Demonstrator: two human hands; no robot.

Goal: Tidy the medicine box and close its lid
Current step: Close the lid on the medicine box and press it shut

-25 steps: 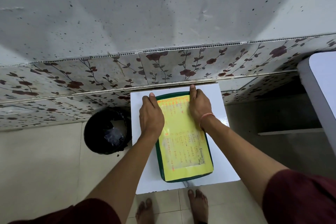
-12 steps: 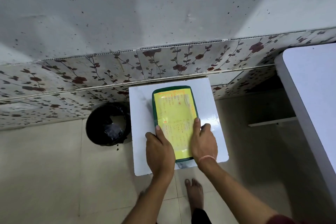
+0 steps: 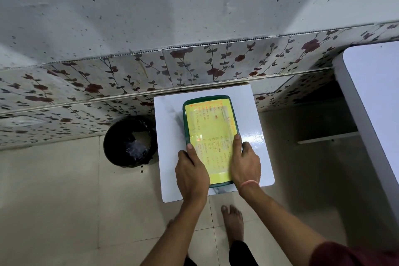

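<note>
The medicine box (image 3: 209,123) is a green box with its lid down; a yellow sheet with orange writing covers the lid. It lies lengthwise on a small white table (image 3: 168,136). My left hand (image 3: 191,174) lies flat over the near left edge of the lid, thumb pointing along the rim. My right hand (image 3: 246,163) grips the near right edge, thumb on the yellow sheet and fingers down the side. An orange thread circles my right wrist. The box's contents are hidden under the lid.
A black waste bin (image 3: 129,141) stands on the tiled floor just left of the table. A flowered panel wall (image 3: 194,65) runs behind. A larger white table (image 3: 375,101) fills the right edge. My bare foot (image 3: 232,222) is below the table's near edge.
Both hands slid from the far end of the lid to its near end, pressing along the edges. In the last half second they stayed put.
</note>
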